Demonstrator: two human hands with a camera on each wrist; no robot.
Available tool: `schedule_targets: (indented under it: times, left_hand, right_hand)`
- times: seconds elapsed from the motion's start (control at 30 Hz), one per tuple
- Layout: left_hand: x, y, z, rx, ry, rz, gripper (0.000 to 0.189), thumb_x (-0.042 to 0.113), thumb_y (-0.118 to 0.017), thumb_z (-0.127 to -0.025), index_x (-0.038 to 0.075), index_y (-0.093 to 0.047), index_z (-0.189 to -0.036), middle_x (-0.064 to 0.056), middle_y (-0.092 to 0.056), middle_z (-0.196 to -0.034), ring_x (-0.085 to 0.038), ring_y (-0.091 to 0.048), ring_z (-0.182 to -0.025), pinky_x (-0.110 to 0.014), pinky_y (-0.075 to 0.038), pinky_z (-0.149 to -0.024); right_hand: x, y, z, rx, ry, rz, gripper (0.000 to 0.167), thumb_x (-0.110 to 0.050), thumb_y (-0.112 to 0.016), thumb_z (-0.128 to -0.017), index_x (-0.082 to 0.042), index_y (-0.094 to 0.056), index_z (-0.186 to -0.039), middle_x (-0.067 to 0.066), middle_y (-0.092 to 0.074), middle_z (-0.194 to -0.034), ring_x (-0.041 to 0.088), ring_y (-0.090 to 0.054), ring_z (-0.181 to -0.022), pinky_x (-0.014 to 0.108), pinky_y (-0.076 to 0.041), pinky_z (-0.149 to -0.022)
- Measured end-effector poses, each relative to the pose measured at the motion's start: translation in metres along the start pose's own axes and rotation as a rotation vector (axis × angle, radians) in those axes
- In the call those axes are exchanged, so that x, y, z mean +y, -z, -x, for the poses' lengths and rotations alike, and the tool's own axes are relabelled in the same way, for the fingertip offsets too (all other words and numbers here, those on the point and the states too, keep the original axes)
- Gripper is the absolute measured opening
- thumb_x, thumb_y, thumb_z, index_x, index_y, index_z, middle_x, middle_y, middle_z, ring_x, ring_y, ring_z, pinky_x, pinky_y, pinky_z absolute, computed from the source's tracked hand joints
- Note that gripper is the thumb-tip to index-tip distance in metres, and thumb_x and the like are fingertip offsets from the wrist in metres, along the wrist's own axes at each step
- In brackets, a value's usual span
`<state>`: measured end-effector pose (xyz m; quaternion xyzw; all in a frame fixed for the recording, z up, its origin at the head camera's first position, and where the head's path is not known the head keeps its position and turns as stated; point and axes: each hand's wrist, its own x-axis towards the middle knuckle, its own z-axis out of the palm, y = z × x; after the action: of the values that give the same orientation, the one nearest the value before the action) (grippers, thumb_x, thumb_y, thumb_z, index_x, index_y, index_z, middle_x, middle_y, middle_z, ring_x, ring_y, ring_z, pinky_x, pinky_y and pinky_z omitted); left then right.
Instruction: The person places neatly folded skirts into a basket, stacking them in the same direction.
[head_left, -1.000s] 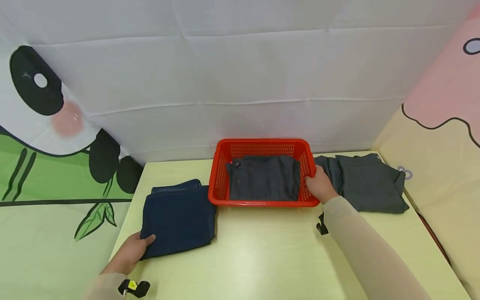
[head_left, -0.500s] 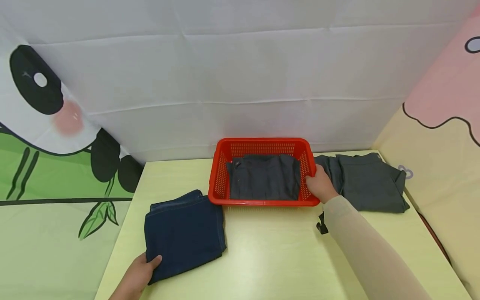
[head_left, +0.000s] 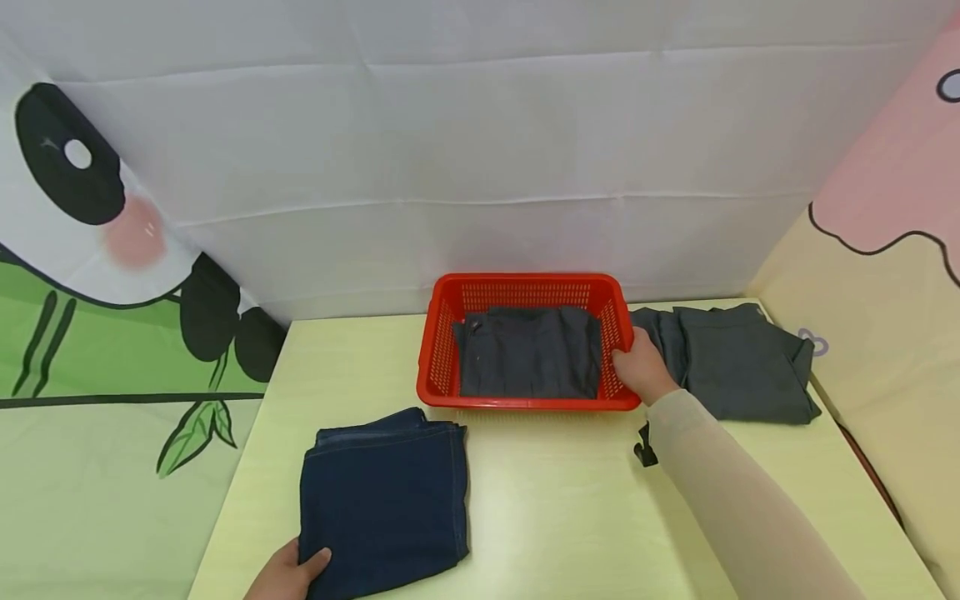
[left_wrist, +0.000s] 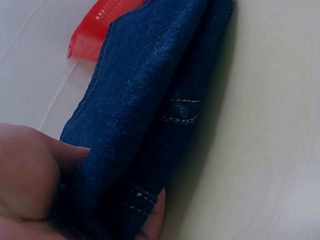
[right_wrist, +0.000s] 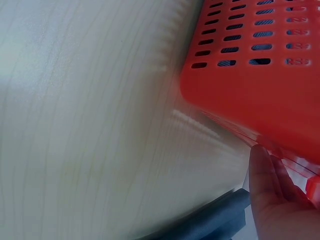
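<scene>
Folded dark blue jeans lie at the front left in the head view. My left hand pinches their near left corner, thumb on top; in the left wrist view the fingertips show beneath the folded denim. At the back middle stands a red plastic basket with perforated walls. Inside it lies a folded dark grey garment with a button. My right hand holds the basket's right end by the rim. The right wrist view shows that hand against the basket's outer side, its grip partly hidden.
Folded dark grey garments lie on the table to the right of the basket, close behind my right hand. A white cloth wall rises behind the table. Printed cloths hang on the left and right.
My left hand has drawn the jeans toward me and slightly right, away from the basket's left side. The basket and my right hand stay where they were.
</scene>
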<state>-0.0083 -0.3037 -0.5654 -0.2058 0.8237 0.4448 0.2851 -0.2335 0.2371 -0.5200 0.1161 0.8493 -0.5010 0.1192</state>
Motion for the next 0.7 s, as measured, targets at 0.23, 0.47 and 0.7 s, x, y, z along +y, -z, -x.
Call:
schedule_targets:
  times: [0.23,0.47,0.7]
  left_hand:
    - [0.010,-0.022,0.004,-0.014,-0.039,0.022,0.062,0.019,-0.062,-0.104,-0.027,-0.037,-0.137,-0.040,-0.058,-0.127,-0.052,-0.062,-0.112,-0.059,-0.052,-0.092]
    - [0.032,-0.054,0.010,-0.050,-0.126,-0.007,0.059,0.020,-0.064,-0.102,-0.024,-0.043,-0.135,-0.032,-0.065,-0.120,-0.047,-0.066,-0.107,-0.058,-0.054,-0.090]
    - [0.051,-0.085,0.007,-0.093,-0.181,-0.013,0.060,0.022,-0.067,-0.100,-0.022,-0.046,-0.136,-0.030,-0.065,-0.123,-0.047,-0.065,-0.110,-0.059,-0.053,-0.092]
  right_hand:
    - [-0.002,-0.001,0.000,-0.005,-0.001,-0.002,0.055,-0.013,-0.047,-0.107,0.000,-0.025,-0.155,0.025,-0.052,-0.137,0.042,-0.060,-0.115,0.060,-0.053,-0.096]
    - [-0.003,-0.001,0.000,0.000,-0.008,0.006,0.055,-0.014,-0.046,-0.107,0.000,-0.024,-0.156,0.025,-0.051,-0.137,0.042,-0.060,-0.115,0.059,-0.053,-0.096]
    - [-0.002,0.000,0.001,0.006,-0.010,0.023,0.054,-0.014,-0.047,-0.107,0.000,-0.025,-0.155,0.026,-0.053,-0.136,0.041,-0.061,-0.114,0.058,-0.054,-0.095]
